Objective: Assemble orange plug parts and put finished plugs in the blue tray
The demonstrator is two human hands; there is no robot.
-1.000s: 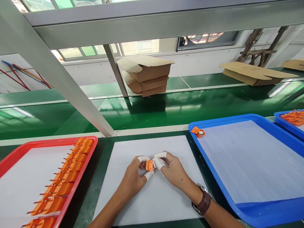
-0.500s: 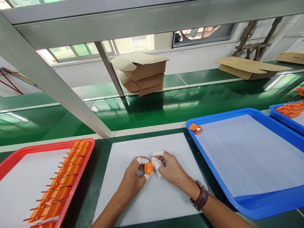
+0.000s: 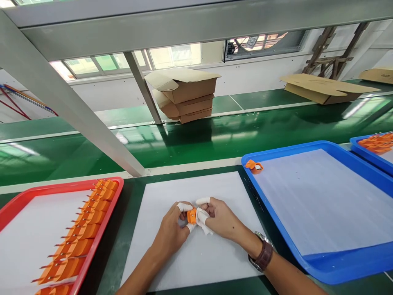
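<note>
Between thumb and forefinger, my left hand (image 3: 170, 229) grips a small orange plastic part (image 3: 191, 216) with a little metal dot on its face. White finger cots cover those fingertips. My right hand (image 3: 223, 218), also in white finger cots, pinches a crumpled white cloth (image 3: 204, 222) against the right side of the orange part. Both hands are low over a white foam-like mat (image 3: 196, 262). The part's underside and right edge are hidden by the fingers and the cloth.
A red tray (image 3: 119, 192) at left holds rows of orange parts (image 3: 87, 231) with thin pins. At right, a blue tray (image 3: 294, 258) carries one orange piece (image 3: 254, 166) in its corner. Behind stand a slanted metal post (image 3: 92, 137) and stacked cardboard boxes (image 3: 196, 92).
My right hand has shifted the cloth slightly down along the orange part, which has turned a little. The left hand keeps its grip.
</note>
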